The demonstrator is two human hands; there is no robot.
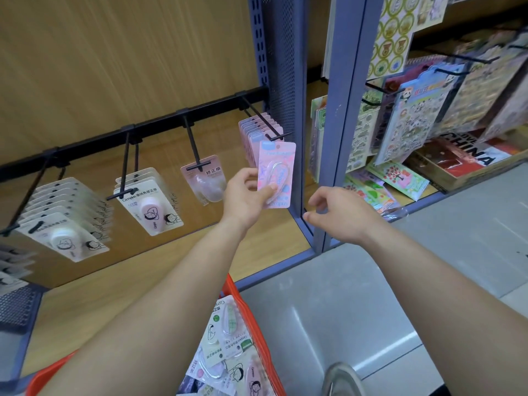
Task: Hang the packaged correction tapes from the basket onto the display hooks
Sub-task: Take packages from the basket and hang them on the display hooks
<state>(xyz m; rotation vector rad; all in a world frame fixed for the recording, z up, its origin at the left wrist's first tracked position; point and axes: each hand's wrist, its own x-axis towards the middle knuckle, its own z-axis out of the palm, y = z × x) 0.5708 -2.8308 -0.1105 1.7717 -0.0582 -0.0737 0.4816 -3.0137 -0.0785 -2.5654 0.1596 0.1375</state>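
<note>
**Obs:** Left hand (245,195) state?

**Op:** Logged. I see it raised. Thumb and fingers pinch the lower part of a pink packaged correction tape (276,174). The card is upright with its face toward me.

**Obs:** Right hand?

**Op:** The right hand (340,214) hangs just right of that card and does not touch it. Its fingers are loosely curled and hold nothing.

**Obs:** Give me the rest, near to far.

**Op:**
- **Nearest:** a red basket (232,285) sits at the frame bottom, under my left forearm. Loose packaged tapes (225,335) lie jumbled in it, cream and pink cards mixed.
- **Beside the basket:** a grey shoe (341,378) on the grey floor (357,295).
- **Held card:** its top edge sits right at the tip of the rightmost hook (261,115). I cannot tell whether the hang hole is on the prong.
- **Same hook, behind the held card:** a stack of pink cards (253,132).
- **Left along the black rail (154,127):**
  - The third hook (193,141) carries one pink package (204,178).
  - The second hook (125,164) carries a few cream packages (151,207).
  - The leftmost hook (28,195) carries a long row of cream packages (63,232).
- **Farthest:** past the blue upright (340,138), sticker sheets (414,118) hang on their own hooks.
</note>
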